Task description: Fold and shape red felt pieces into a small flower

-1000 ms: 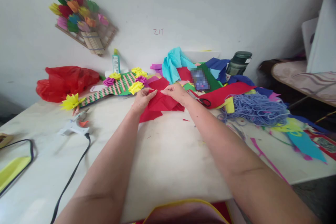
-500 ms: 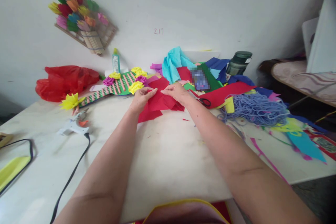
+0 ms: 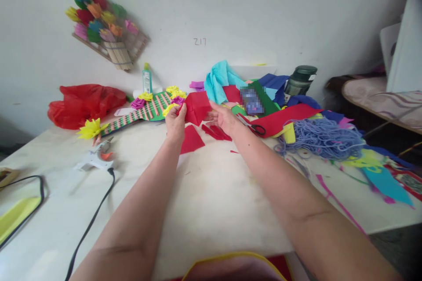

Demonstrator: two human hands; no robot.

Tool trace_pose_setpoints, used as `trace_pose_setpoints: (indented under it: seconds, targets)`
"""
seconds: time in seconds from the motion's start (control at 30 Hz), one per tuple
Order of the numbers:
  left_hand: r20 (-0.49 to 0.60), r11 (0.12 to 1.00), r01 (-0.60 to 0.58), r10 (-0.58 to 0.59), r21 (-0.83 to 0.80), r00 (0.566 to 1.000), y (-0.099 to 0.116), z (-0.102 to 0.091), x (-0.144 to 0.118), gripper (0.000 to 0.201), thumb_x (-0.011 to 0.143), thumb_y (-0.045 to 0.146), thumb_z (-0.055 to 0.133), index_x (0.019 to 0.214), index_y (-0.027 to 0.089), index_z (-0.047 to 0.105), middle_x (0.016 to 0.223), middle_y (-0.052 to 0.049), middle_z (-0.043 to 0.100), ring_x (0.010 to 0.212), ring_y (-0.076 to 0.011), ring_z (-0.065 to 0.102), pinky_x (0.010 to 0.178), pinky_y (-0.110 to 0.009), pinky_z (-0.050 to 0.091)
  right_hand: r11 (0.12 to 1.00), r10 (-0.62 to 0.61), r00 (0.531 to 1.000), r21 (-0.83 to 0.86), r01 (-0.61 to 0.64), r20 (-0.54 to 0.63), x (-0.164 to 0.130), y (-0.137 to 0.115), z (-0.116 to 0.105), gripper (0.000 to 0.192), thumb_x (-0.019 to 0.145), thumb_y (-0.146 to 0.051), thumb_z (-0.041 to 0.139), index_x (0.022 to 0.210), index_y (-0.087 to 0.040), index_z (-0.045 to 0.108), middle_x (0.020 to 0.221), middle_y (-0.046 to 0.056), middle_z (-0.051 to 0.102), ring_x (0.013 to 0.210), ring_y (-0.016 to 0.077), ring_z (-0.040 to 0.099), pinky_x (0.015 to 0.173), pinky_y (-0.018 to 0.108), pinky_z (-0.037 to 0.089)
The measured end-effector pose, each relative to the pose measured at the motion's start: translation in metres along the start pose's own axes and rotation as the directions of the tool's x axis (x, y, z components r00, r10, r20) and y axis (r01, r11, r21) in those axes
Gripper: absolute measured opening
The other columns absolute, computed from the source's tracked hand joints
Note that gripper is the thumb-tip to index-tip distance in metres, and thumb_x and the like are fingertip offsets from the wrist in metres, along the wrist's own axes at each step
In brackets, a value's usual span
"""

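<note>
My left hand [image 3: 175, 124] pinches the left edge of a creased piece of red crepe paper [image 3: 198, 106], raised above the table. At the paper's right edge is my right hand [image 3: 224, 119], its fingers apart; whether they touch the paper I cannot tell. Below lie a flat red paper piece [image 3: 191, 139] and a folded red strip [image 3: 216, 132]. Black-handled scissors [image 3: 257, 129] rest just right of my right hand. Behind my left hand is a green paper guitar-like instrument [image 3: 148, 109] with yellow and purple paper flowers.
On the left are a white glue gun [image 3: 95, 160] with a black cord [image 3: 92, 219] and a red plastic bag [image 3: 87, 105]. A glue bottle [image 3: 147, 80] stands at the back. Blue yarn [image 3: 325, 138], a phone [image 3: 252, 100] and a dark jar [image 3: 300, 81] are right.
The red paper has been lifted and turned toward me, its flat face now showing. My right fingers have gone from a pinch to apart. The lower red pieces are now uncovered.
</note>
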State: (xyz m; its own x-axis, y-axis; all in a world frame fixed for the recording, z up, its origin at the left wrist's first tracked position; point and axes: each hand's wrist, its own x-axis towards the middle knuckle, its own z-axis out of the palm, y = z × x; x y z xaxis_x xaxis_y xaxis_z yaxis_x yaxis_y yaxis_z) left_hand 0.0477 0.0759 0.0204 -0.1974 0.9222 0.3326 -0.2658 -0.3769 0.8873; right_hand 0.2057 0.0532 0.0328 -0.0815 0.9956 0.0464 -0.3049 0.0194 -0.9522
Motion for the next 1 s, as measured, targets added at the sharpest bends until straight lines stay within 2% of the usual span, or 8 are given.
trace_pose_setpoints:
  seconds: [0.07,0.13,0.27,0.37,0.53,0.67,0.87,1.0]
  targets:
    - [0.003,1.0,0.003,-0.003,-0.025,1.0,0.0,0.002,-0.004,0.027,0.066,0.039,0.069,0.068,0.019,0.05,0.059,0.005,0.053,0.051,-0.0067,0.049,0.048,-0.019,0.04,1.0,0.009,1.0,-0.011,-0.009,-0.007,0.0,0.002,0.003,0.028,0.071,-0.038,0.069,0.082,-0.018,0.054,0.069,0.002,0.063,0.061,0.0139,0.063,0.052,0.024,0.048]
    - [0.033,0.997,0.035,-0.033,-0.063,0.999,0.0,0.004,-0.007,0.028,0.065,0.038,0.07,0.07,0.019,0.05,0.062,0.004,0.055,0.053,-0.0072,0.051,0.048,-0.019,0.04,1.0,0.002,0.996,-0.022,-0.004,-0.088,-0.001,0.002,0.005,0.02,0.071,-0.028,0.069,0.076,-0.017,0.053,0.061,-0.001,0.06,0.053,0.0113,0.06,0.048,0.021,0.045]
    - [0.148,0.987,0.15,-0.14,-0.063,0.979,0.004,0.001,-0.01,0.031,0.057,0.034,0.074,0.071,0.019,0.05,0.062,0.004,0.056,0.052,-0.0084,0.051,0.047,-0.02,0.041,0.995,-0.035,0.981,-0.095,0.016,-0.192,-0.002,0.0,0.003,0.023,0.07,-0.02,0.068,0.063,-0.018,0.046,0.049,-0.004,0.054,0.045,0.0086,0.055,0.044,0.019,0.042]
    - [0.228,0.972,0.23,-0.214,-0.044,0.95,0.007,-0.005,-0.007,0.03,0.054,0.031,0.075,0.069,0.018,0.052,0.06,0.003,0.056,0.051,-0.0089,0.051,0.045,-0.02,0.04,0.983,-0.068,0.989,-0.18,0.044,-0.134,-0.002,-0.001,-0.002,0.025,0.068,-0.021,0.07,0.06,-0.018,0.047,0.047,-0.004,0.054,0.044,0.0084,0.054,0.045,0.019,0.043]
    - [0.363,0.965,0.262,-0.232,-0.033,0.902,0.007,-0.015,-0.003,0.025,0.06,0.032,0.075,0.065,0.016,0.056,0.055,0.002,0.054,0.049,-0.0077,0.05,0.047,-0.02,0.04,0.954,-0.086,0.996,-0.29,0.071,-0.038,-0.002,-0.001,-0.007,0.025,0.064,-0.024,0.074,0.059,-0.017,0.05,0.045,-0.004,0.053,0.044,0.0094,0.054,0.045,0.021,0.043]
    - [0.374,0.976,0.216,-0.207,0.019,0.904,0.005,-0.017,-0.005,0.031,0.061,0.033,0.075,0.057,0.016,0.049,0.044,0.006,0.043,0.038,-0.0045,0.037,0.039,-0.019,0.029,0.947,-0.088,0.996,-0.311,0.083,0.0,-0.002,-0.002,-0.008,0.018,0.065,-0.02,0.071,0.062,-0.017,0.053,0.046,-0.005,0.054,0.043,0.0092,0.052,0.043,0.021,0.042]
    - [0.412,0.977,0.211,-0.209,0.041,0.887,0.005,-0.014,-0.009,0.032,0.061,0.037,0.076,0.06,0.016,0.051,0.047,0.005,0.046,0.04,-0.0056,0.04,0.041,-0.02,0.029,0.947,-0.12,0.993,-0.3,0.116,0.004,0.001,0.002,-0.01,0.017,0.064,-0.025,0.07,0.064,-0.018,0.054,0.049,-0.005,0.054,0.044,0.0094,0.05,0.044,0.023,0.041]
    - [0.401,0.975,0.215,-0.218,0.053,0.89,0.002,-0.018,-0.004,0.028,0.063,0.035,0.074,0.061,0.016,0.054,0.046,0.005,0.042,0.038,-0.0051,0.035,0.038,-0.021,0.023,0.934,-0.125,0.991,-0.332,0.13,0.036,0.003,0.005,-0.013,0.022,0.061,-0.03,0.073,0.064,-0.018,0.055,0.05,-0.004,0.054,0.043,0.01,0.049,0.044,0.024,0.042]
